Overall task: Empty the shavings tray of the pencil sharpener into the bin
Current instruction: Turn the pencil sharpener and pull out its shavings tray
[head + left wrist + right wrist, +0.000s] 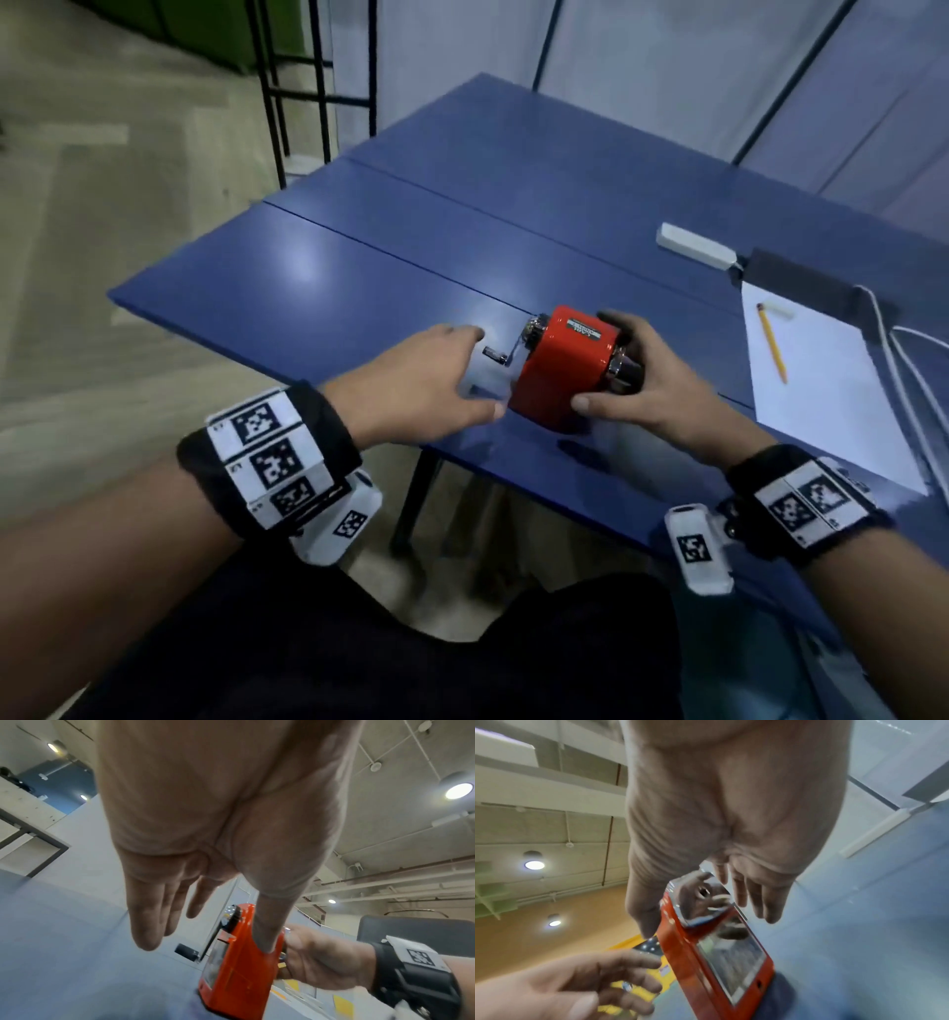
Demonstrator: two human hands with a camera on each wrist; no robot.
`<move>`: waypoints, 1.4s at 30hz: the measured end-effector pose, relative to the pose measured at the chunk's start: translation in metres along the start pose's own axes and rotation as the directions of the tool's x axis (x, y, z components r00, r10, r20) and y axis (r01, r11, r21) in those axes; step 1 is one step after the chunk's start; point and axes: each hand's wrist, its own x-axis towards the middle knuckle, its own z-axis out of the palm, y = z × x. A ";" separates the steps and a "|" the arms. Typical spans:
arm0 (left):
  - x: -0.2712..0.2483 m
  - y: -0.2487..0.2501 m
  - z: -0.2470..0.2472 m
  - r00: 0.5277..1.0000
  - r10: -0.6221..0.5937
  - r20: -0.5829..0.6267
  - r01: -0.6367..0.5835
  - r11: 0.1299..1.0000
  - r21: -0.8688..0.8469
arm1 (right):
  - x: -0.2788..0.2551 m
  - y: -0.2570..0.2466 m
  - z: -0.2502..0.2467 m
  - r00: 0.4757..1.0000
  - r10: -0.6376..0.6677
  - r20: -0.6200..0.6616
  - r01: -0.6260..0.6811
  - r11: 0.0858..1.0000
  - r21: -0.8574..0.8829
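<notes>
A red pencil sharpener stands on the blue table near its front edge, crank handle pointing left. My right hand grips its right end, thumb on the near face and fingers curled over the top. My left hand is spread beside the crank with its fingers straight. Its thumb touches the sharpener on the near side. The clear shavings tray sits inside the red body. No bin is in view.
A white sheet with a yellow pencil lies at the right. Behind it are a white block, a dark box and white cables. A black rack stands past the table's far left corner.
</notes>
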 end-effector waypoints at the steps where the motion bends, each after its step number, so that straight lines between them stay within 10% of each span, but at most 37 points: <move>1: -0.009 0.001 0.003 1.000 -0.013 -0.008 0.013 1.000 -0.018 | -0.003 -0.008 -0.004 1.000 -0.018 -0.025 0.018 1.000 -0.021; 14: -0.013 0.027 0.023 0.997 0.000 0.071 0.018 0.968 -0.252 | 0.009 -0.060 -0.001 0.996 -0.076 0.055 0.094 0.805 -0.586; 42: 0.030 0.003 0.051 0.999 0.046 -0.006 -0.043 0.863 -0.503 | 0.010 -0.059 0.004 0.999 -0.011 0.034 0.030 0.778 -0.627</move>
